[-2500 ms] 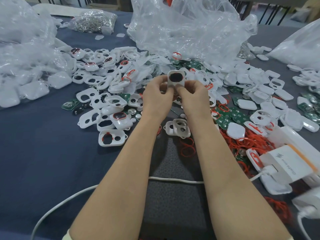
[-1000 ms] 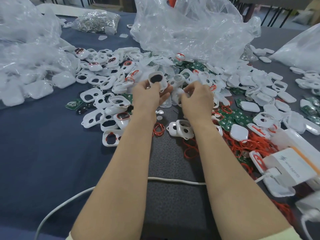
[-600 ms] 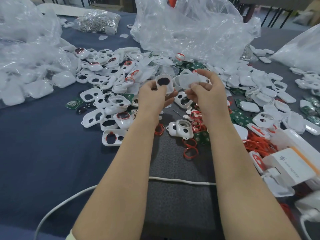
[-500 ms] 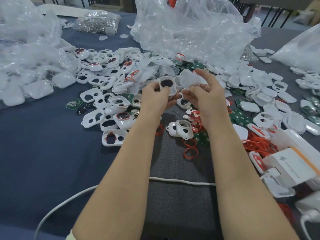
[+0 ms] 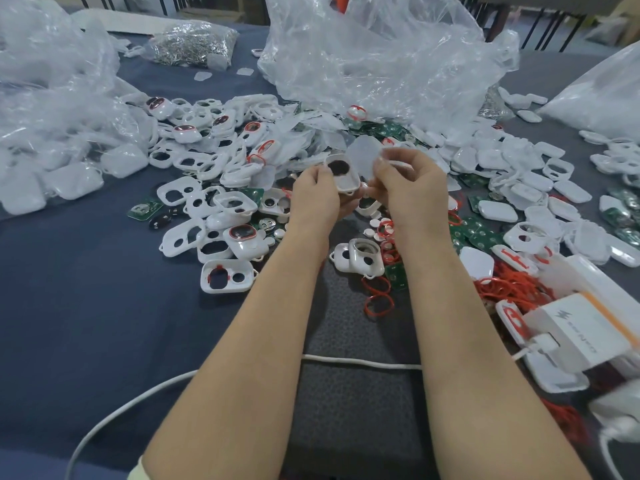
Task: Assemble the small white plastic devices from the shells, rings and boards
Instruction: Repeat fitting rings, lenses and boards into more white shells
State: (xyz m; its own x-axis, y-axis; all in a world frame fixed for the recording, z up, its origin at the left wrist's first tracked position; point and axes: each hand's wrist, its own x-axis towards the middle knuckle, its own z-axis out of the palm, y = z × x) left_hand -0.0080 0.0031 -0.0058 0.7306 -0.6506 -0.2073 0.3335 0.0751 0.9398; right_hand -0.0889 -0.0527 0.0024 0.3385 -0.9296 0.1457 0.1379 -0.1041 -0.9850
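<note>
I see two hands (image 5: 317, 199), three big clear bags (image 5: 381, 57) at ten, twelve and two o'clock, one small bag (image 5: 194, 43) at eleven, and shells (image 5: 221, 278), rings (image 5: 379, 303), boards (image 5: 143, 209) past counting.

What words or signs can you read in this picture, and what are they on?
Lightning-bolt sign, no letters: on the white box at the right.
Grey print beside it on that box: blurred; the end may read "NEO", uncertain.
Green boards: any markings are too small to read.
Nothing else is legible.
</note>
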